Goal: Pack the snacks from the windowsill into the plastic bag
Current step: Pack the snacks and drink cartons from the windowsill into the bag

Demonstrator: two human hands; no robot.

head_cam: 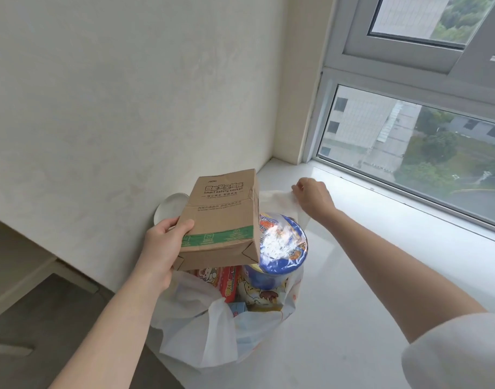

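Note:
A white plastic bag stands open on the white windowsill. A blue instant-noodle cup sticks out of its top, with a red snack pack and other small packets beside it. My left hand grips a brown cardboard box with a green stripe, tilted just above the bag's mouth. My right hand pinches the bag's far handle and holds it up.
A round white dish leans against the wall behind the box. The wall runs along the left, the window along the right. The sill's front edge drops to a grey floor at the lower left.

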